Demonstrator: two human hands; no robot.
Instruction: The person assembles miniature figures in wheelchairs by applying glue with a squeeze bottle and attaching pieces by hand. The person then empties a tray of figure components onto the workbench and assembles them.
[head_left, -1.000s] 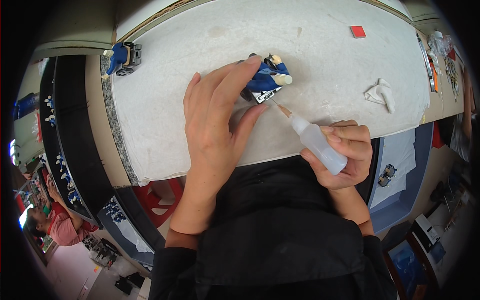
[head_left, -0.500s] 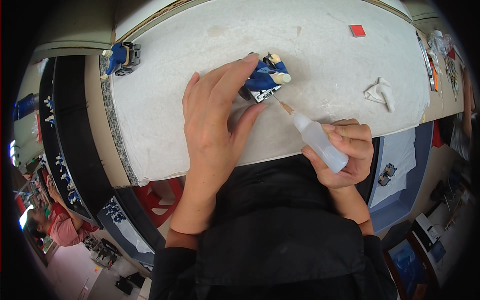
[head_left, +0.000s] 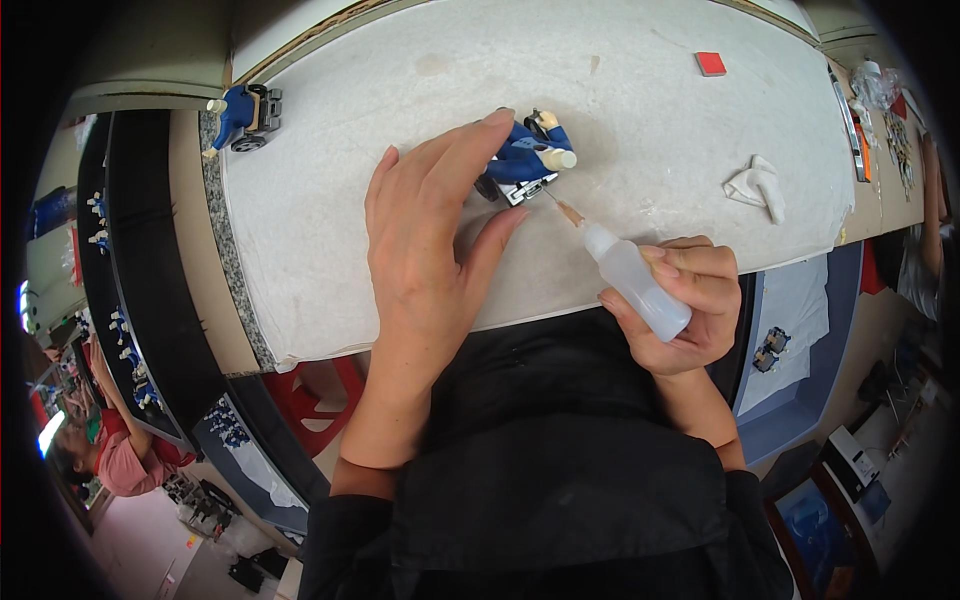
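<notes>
Left hand (head_left: 430, 240) steadies blue figure (head_left: 525, 160); right hand (head_left: 690, 305) tilts squeeze bottle (head_left: 635, 280).

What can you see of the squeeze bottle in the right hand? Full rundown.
The squeeze bottle is small, of translucent whitish soft-looking plastic, with a tan conical nozzle ending in a thin needle tip. It lies tilted, tip pointing up-left toward the base of the blue toy figure on the white work surface. The right hand wraps its body, fingers over the top and thumb beneath. Its contents can't be made out, nor whether the tip touches the figure. The left hand steadies the figure, not the bottle.
</notes>
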